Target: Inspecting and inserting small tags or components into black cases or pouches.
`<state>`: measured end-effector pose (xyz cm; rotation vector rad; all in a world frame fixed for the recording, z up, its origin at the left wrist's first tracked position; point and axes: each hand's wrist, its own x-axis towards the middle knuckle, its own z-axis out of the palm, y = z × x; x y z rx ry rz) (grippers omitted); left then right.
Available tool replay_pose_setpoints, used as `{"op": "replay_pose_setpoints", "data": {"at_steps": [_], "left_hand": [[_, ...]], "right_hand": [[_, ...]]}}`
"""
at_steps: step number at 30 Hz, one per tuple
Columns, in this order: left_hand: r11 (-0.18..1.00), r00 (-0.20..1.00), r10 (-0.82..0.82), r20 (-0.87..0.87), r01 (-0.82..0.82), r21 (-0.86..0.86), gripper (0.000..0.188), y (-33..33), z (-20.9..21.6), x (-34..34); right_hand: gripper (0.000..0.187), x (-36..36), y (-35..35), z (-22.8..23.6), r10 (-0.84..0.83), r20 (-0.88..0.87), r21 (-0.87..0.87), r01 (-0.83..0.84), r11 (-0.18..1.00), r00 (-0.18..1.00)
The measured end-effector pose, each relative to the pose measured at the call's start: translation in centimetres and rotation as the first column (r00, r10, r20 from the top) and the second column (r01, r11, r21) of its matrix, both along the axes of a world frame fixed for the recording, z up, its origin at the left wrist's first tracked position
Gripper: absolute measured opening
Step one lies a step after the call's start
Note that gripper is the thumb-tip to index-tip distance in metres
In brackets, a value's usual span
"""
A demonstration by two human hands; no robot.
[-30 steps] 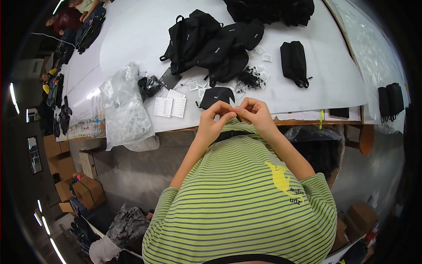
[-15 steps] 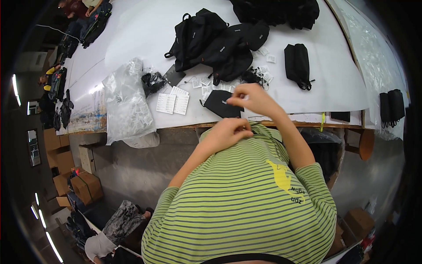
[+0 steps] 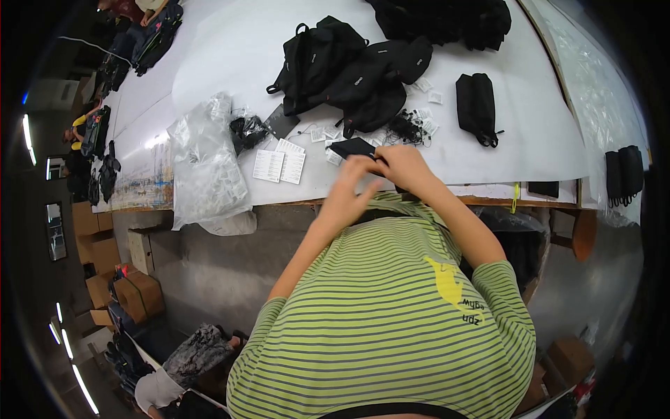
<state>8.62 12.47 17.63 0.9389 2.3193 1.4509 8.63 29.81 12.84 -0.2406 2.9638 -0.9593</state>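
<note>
A small black fabric pouch [image 3: 353, 147] is tipped up near the table's front edge, its near part hidden behind my fingers. My right hand [image 3: 405, 168] is closed on the pouch's right end, with bent fingers. My left hand [image 3: 347, 193], slightly blurred, meets the right fingertips at the pouch's near side; its thumb stands apart from its bent fingers. Small white tags [image 3: 333, 155] lie just beyond the pouch. A tangle of black cords with tags [image 3: 409, 127] lies past my right hand.
Black bags [image 3: 363, 75] are heaped farther back, with another black pile [image 3: 447, 21] behind. A separate black pouch [image 3: 476, 108] lies to the right. Printed white cards [image 3: 268, 165] and a clear plastic bag [image 3: 209, 164] are on the left. Other people work at the far left.
The pouch has gone from lying flat to tipped up at my fingers. My left hand has moved up to meet the right, which has shifted right and slightly nearer me.
</note>
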Motion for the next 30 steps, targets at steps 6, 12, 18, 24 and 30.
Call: {"op": "replay_pose_setpoints", "data": {"at_steps": [6,12,18,24,30], "left_hand": [[0.944,0.836,0.097,-0.54,-0.25,-0.217,0.029,-1.5,0.2,-1.9],[0.987,0.776,0.028,-0.631,-0.12,-0.103,0.031,-0.9,1.1,-2.3],[0.997,0.777,-0.009,-0.63,-0.043,-0.067,0.028,-1.0,1.9,-2.0],[0.993,0.823,0.029,-0.567,-0.089,-0.079,0.023,-1.6,3.0,-1.7],[0.99,0.995,0.096,0.032,-0.092,-0.105,0.013,-2.5,4.4,-1.2]], "right_hand": [[0.012,2.6,2.1,7.0,-0.099,-0.015,-0.313,0.089,0.945,0.995],[0.015,4.4,2.3,9.8,-0.179,-0.067,-0.415,0.136,0.9,0.982],[0.013,4.9,2.4,10.7,-0.14,0.024,-0.475,0.135,0.87,0.99],[0.029,4.9,2.8,9.9,-0.024,0.184,-0.602,0.132,0.788,0.983],[0.07,7.3,2.8,7.5,0.075,0.33,-0.652,0.17,0.739,0.941]]}}
